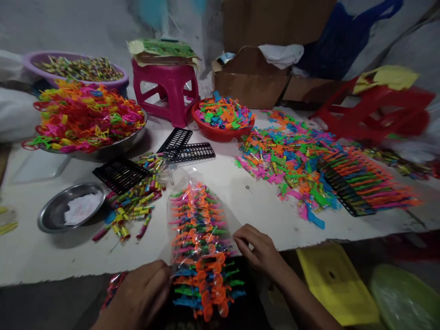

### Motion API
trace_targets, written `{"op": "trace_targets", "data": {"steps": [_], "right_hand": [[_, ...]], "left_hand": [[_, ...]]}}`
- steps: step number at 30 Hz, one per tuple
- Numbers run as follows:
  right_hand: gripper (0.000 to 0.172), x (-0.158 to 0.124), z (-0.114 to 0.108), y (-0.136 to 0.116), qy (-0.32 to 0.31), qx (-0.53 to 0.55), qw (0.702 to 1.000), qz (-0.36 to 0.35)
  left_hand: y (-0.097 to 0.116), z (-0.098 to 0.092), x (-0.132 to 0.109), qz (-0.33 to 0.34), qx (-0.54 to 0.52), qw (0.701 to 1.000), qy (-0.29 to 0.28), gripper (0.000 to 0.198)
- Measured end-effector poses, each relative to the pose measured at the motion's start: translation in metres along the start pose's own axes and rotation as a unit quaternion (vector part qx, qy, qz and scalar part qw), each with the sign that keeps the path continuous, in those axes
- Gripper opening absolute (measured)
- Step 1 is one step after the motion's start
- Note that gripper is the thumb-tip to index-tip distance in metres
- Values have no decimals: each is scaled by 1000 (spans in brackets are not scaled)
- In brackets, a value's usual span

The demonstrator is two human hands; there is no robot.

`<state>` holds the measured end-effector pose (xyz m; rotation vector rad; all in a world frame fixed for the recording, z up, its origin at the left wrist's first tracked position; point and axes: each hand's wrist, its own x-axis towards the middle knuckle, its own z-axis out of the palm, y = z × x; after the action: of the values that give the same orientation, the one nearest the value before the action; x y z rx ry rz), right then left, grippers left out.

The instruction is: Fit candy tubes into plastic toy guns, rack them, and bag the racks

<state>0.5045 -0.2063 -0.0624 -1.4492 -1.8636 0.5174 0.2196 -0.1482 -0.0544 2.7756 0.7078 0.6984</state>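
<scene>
A clear plastic bag (178,201) lies at the table's front edge, around the upper part of a long row of small colourful plastic toys (209,279). The toys' lower end, with orange round pieces, sticks out of the bag's mouth over the edge. My left hand (146,286) is closed at the bag's left edge, its fingertips partly hidden. On the opposite side, my right hand (257,247) has thumb and fingers pinched together at the bag's right edge.
Yellow-and-red small tubes (132,213), black racks (194,152) and a steel bowl (48,213) are to the left. Loose toys (292,156) and a filled rack (347,192) spread rightwards. Behind stand a heaped basin (113,146), a red basin (223,134) and a pink stool (177,91).
</scene>
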Motion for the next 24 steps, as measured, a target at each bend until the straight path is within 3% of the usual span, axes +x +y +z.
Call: {"op": "trace_targets", "data": {"steps": [7, 10, 17, 24], "right_hand": [[6, -5, -7, -2, 18, -20, 998, 56], [26, 1, 3, 0, 11, -38, 995, 89], [24, 5, 1, -16, 18, -37, 990, 135], [18, 2, 0, -18, 9, -28, 996, 83]], "left_hand": [[-1, 2, -3, -6, -16, 1000, -22, 17], [-4, 3, -3, -22, -5, 1000, -15, 12], [-2, 2, -5, -45, -5, 999, -26, 16], [-5, 7, -7, -11, 0, 1000, -6, 18]]}}
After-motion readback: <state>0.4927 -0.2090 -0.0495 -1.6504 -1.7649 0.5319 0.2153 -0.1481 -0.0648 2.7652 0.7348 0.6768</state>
